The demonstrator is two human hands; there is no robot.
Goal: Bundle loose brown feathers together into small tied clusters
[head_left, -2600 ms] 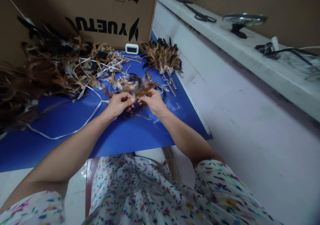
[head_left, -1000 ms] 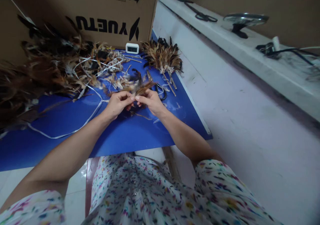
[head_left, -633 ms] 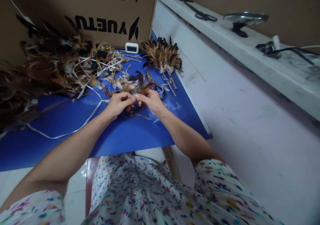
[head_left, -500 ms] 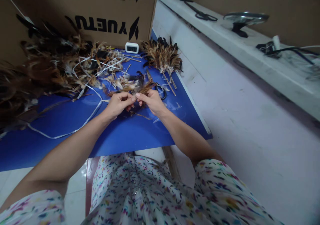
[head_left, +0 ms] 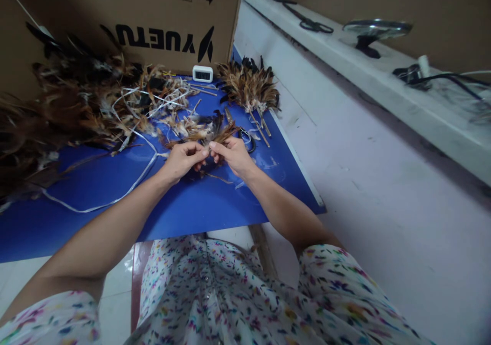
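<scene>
My left hand and my right hand meet fingertip to fingertip over the blue tabletop. Both are closed in a pinch around the base of a small bunch of brown and dark feathers, whose tips point away from me. My fingers hide the pinched ends. Just beyond lie loose pale and brown feathers. To the right of my right hand rests a pair of scissors with dark handles, partly covered by the hand and feathers.
A large heap of brown feathers fills the left side, with white ribbon trailing from it. A bundled feather duster lies at the back right, near a small white digital clock. Behind stands a cardboard box; a ledge runs along the right.
Almost nothing differs. Both hands keep the same pinch, and the feathers between them have shifted only very slightly.
</scene>
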